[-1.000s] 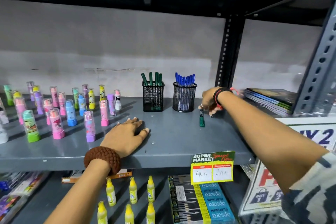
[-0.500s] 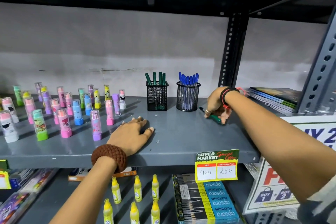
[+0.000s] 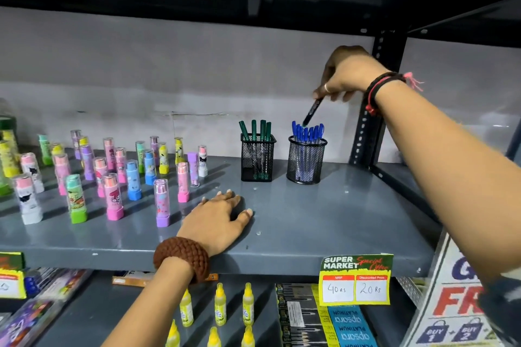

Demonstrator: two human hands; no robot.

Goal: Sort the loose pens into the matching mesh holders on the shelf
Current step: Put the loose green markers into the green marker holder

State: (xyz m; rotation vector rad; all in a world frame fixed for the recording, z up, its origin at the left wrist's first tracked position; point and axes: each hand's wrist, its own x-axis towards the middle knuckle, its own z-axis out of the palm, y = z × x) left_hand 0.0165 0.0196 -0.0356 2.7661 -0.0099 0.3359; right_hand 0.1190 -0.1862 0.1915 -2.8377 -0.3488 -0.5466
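Observation:
My right hand point(image 3: 345, 74) is raised above the shelf and grips a green pen point(image 3: 313, 111) that slants down to the left. Its tip hovers just over the blue pens point(image 3: 308, 132) standing in the round mesh holder point(image 3: 306, 160). To the left stands a square mesh holder point(image 3: 257, 159) with several green pens point(image 3: 258, 130). My left hand point(image 3: 218, 220) lies flat, palm down, on the grey shelf point(image 3: 324, 222) near its front edge, holding nothing.
Many small colourful capped tubes point(image 3: 112, 175) stand on the shelf's left half. A black perforated upright point(image 3: 372, 104) rises right of the holders. A price tag point(image 3: 355, 280) hangs on the front edge. Yellow bottles point(image 3: 220, 306) and pencil boxes point(image 3: 324, 324) sit below.
My right hand picked the green pen up off the shelf and lifted it up and left, over the round holder. My left hand stayed flat.

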